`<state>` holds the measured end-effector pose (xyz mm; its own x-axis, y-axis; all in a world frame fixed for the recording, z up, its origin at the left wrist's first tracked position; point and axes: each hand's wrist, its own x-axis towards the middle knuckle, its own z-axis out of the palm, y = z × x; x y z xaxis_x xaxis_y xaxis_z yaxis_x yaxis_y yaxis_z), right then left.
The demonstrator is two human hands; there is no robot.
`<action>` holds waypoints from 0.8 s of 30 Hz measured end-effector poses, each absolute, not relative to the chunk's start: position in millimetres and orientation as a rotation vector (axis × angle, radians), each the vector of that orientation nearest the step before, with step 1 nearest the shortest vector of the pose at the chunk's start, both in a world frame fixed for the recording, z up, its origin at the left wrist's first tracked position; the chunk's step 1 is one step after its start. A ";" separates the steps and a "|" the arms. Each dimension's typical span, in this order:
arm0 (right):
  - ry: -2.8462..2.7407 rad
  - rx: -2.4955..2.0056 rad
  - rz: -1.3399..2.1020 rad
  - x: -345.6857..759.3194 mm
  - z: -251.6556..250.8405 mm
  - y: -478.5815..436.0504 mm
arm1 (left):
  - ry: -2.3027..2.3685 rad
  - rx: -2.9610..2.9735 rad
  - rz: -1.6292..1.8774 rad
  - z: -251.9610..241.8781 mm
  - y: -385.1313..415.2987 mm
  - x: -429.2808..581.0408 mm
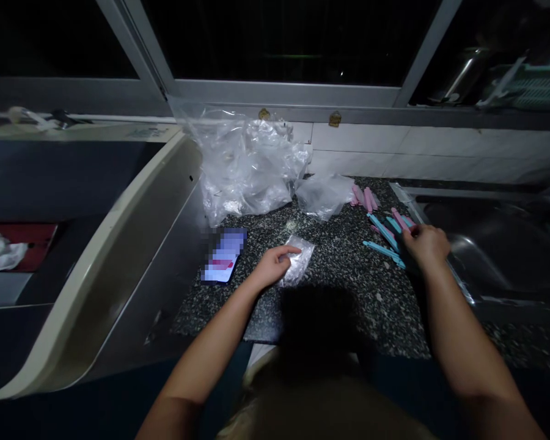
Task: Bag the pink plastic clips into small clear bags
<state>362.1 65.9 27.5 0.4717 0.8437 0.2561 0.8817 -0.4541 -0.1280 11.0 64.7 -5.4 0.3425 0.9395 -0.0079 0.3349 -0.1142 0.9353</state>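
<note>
My left hand [275,264] rests on a small clear plastic bag [297,260] lying on the speckled dark counter [339,287], thumb and fingers closed on its edge. My right hand [425,243] reaches to a scatter of blue sticks [382,239] and pink sticks [365,197] on the counter's right side. Its fingers curl over the nearest ones, and what they grip is hidden.
A big crumpled clear plastic bag [247,165] and a smaller one [324,194] lie at the back. A lit phone [223,255] sits left of my hand. A steel sink [486,244] is to the right, a washing machine [96,244] to the left, dark windows behind.
</note>
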 end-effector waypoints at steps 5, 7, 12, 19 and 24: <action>-1.709 -1.978 -0.203 316.4 23.4 60.2 | 1.107 1.718 0.941 -5.9 65.0 13.8; -1.793 -1.759 -0.159 290.0 22.9 55.5 | 1.090 1.739 0.950 -6.4 64.6 14.5; -1.974 -1.275 -0.026 231.8 24.4 42.9 | 1.038 1.807 0.986 -7.0 63.5 15.0; -1.932 -1.106 0.199 205.3 11.3 42.5 | 0.950 1.851 1.006 -7.7 62.7 16.6; -1.871 -1.149 0.449 203.8 -1.3 42.0 | 0.921 1.849 1.007 -7.6 61.7 18.9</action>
